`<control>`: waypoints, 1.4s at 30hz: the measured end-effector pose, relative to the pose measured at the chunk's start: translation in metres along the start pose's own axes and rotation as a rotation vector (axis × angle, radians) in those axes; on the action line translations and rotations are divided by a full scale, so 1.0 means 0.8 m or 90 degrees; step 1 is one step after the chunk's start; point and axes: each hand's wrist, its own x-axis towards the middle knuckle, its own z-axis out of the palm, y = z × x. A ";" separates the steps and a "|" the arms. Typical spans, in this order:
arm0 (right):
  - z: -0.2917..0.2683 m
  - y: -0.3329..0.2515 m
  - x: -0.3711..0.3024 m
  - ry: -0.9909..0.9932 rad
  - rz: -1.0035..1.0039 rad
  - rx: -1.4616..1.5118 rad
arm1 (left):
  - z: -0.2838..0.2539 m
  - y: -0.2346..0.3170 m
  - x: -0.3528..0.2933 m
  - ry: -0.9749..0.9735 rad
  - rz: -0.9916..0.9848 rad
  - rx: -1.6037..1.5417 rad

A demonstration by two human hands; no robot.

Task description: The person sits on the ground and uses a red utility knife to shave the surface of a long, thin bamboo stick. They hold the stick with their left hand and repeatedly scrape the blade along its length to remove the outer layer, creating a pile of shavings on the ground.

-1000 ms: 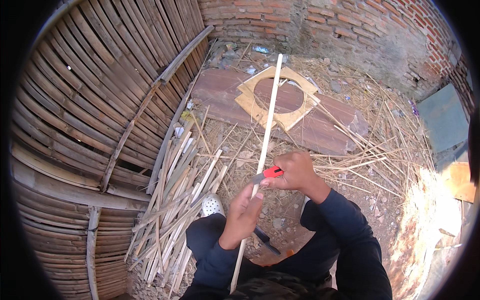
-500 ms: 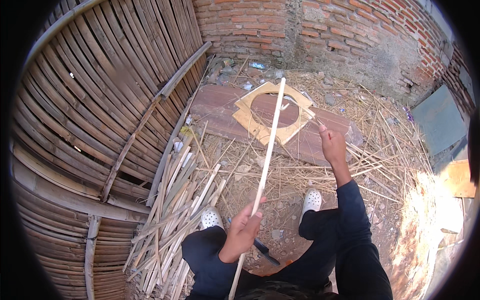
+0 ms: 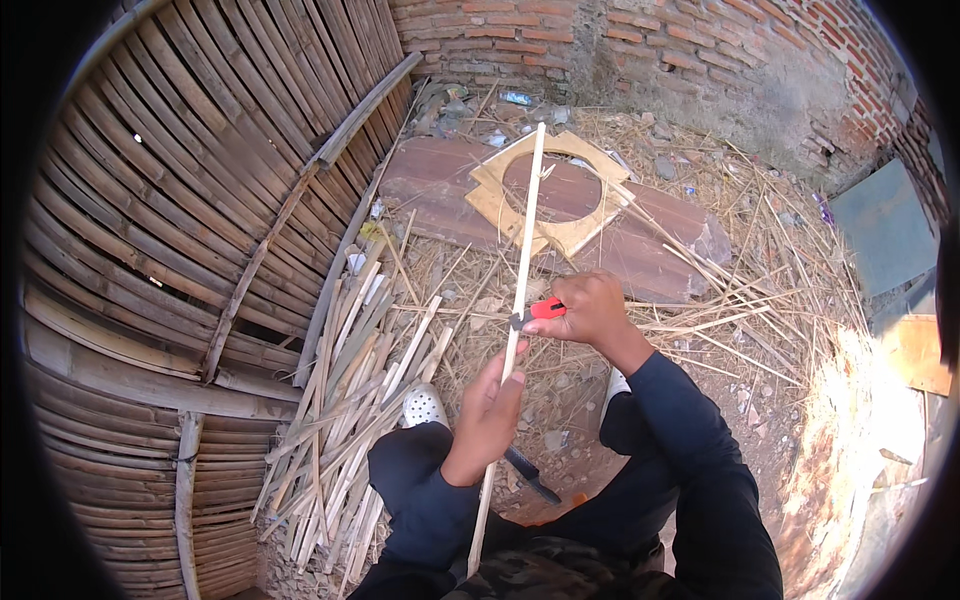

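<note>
As we look down through the head view, our left hand (image 3: 487, 415) has its grip closed around a pale stick (image 3: 527, 240), which slants upward between us and the wall (image 3: 520, 40). We hold a red knife (image 3: 546, 308) in the closed grip of our right hand (image 3: 592, 312); its blade meets the stick just beyond the left hand. Beside our white shoe (image 3: 424, 407) lies a strip pile (image 3: 340, 420).

"What sort of place was it?"

"A rough yard, outdoors."

"What showed that?"

"There was sunlit dirt (image 3: 815, 510), straw (image 3: 762, 268) lay scattered, strips (image 3: 352, 425) sat heaped, and a slatted wall (image 3: 190, 200) stood near a brick wall (image 3: 690, 65) (its face patchy)."
</note>
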 end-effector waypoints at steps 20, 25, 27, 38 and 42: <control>-0.021 -0.039 -0.004 -0.056 0.034 0.079 | 0.002 -0.003 0.003 0.047 0.036 0.020; -0.006 -0.003 -0.002 0.029 -0.022 0.014 | 0.007 -0.003 0.007 0.038 0.014 0.038; 0.004 0.053 0.014 -0.083 0.482 0.055 | 0.013 -0.006 -0.008 -0.023 -0.028 0.052; -0.026 -0.009 0.006 -0.111 0.127 0.133 | -0.008 -0.005 -0.005 -0.035 -0.035 -0.059; -0.035 0.030 0.012 -0.092 0.255 0.048 | -0.004 -0.008 -0.019 -0.070 -0.053 0.011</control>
